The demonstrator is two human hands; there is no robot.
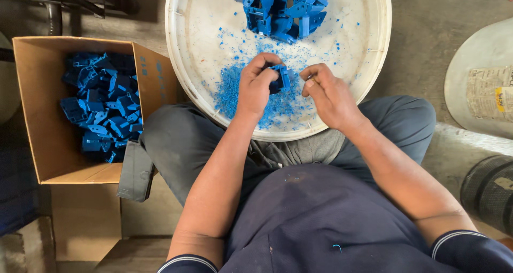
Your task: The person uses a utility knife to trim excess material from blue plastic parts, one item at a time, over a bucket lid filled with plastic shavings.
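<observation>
My left hand (256,83) grips a small blue plastic part (281,79) over the near side of a round white tray (184,80). My right hand (327,94) is closed just right of the part, thumb and fingers pinched around something thin that I cannot make out. Under both hands lies a heap of fine blue shavings (230,91). A pile of the same blue plastic parts (283,8) sits at the far side of the tray.
An open cardboard box (45,118) on the left holds several blue parts (104,104). The tray rests on my lap. A pale round object (478,80) and a dark tyre-like shape (489,190) stand at the right on the concrete floor.
</observation>
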